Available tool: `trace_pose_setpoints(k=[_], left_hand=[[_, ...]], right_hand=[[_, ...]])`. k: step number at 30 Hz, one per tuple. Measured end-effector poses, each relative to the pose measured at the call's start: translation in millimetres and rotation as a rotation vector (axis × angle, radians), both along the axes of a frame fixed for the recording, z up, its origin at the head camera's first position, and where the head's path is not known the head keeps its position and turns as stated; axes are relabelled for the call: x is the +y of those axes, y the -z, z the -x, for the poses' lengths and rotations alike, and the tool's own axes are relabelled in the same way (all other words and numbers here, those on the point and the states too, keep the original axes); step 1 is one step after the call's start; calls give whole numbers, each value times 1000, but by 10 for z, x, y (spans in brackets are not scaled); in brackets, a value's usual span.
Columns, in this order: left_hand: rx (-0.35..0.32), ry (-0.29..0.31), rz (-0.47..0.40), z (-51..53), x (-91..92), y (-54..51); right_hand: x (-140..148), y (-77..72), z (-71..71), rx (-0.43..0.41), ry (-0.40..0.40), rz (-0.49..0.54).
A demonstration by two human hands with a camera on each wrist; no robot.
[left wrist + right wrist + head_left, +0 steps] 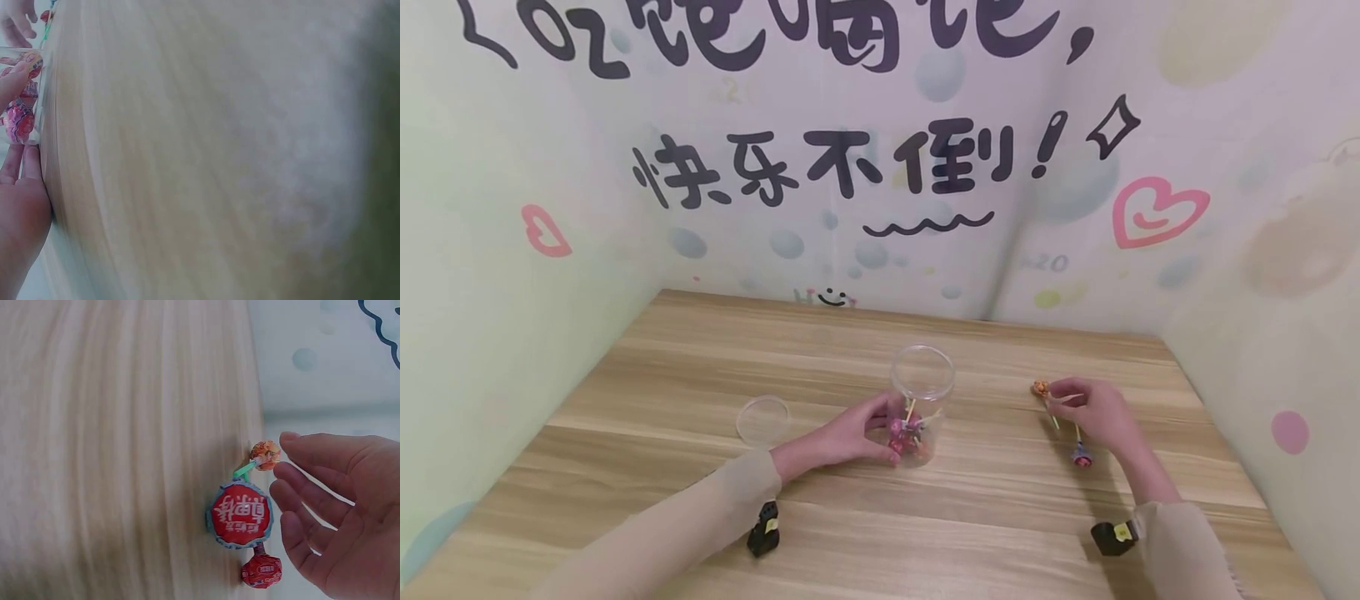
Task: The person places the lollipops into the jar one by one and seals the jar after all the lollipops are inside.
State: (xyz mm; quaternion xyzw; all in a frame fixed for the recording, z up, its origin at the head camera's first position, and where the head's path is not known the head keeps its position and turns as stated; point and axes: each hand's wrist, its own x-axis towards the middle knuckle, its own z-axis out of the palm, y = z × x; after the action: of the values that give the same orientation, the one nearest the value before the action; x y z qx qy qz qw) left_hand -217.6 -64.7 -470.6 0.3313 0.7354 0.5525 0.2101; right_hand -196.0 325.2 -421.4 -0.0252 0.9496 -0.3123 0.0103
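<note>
On the table (940, 533), left grip (856, 433) clasps the jar (925, 410); right grip (1097, 408), fingers apart, hovers beside lollipops (1082, 457).

A Small Decorated Nook, Kind of Premises Unclear

From my end I'm looking into a booth-like indoor space: a wood-grain bench (865, 550) fitted between a back wall (737, 271), a left wall (482, 358) and a right wall (1247, 350). Big, playful black Chinese lettering (846, 158) about eating, drinking and happiness, a smiling pink heart (1150, 221) and pale blue bubbles (787, 243) suggest a snack-shop or café corner to me, but I can't tell for certain.
</note>
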Motion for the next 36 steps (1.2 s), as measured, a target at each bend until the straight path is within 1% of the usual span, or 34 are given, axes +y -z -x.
trace_pose_setpoints(k=[5, 10, 13, 17, 26, 29, 32, 36], left_hand=[[2, -2, 7, 13, 5, 20], [5, -1, 9, 21, 2, 21], [-5, -4, 16, 24, 2, 23], [-13, -5, 18, 25, 0, 37], [-17, -13, 20, 21, -3, 55], [-11, -11, 20, 17, -5, 46], [-15, -12, 23, 10, -8, 32], [-23, -16, 29, 3, -8, 21]], right_hand=[[1, 66, 3, -5, -1, -1], [-25, 83, 17, -1, 14, 11], [-42, 87, 27, -8, 14, 9], [-78, 103, 47, -15, -16, -1], [-176, 125, 107, 28, -88, -36], [-196, 138, 127, 48, -104, -57], [-215, 144, 134, 64, -109, -100], [-245, 131, 128, 48, -130, -133]])
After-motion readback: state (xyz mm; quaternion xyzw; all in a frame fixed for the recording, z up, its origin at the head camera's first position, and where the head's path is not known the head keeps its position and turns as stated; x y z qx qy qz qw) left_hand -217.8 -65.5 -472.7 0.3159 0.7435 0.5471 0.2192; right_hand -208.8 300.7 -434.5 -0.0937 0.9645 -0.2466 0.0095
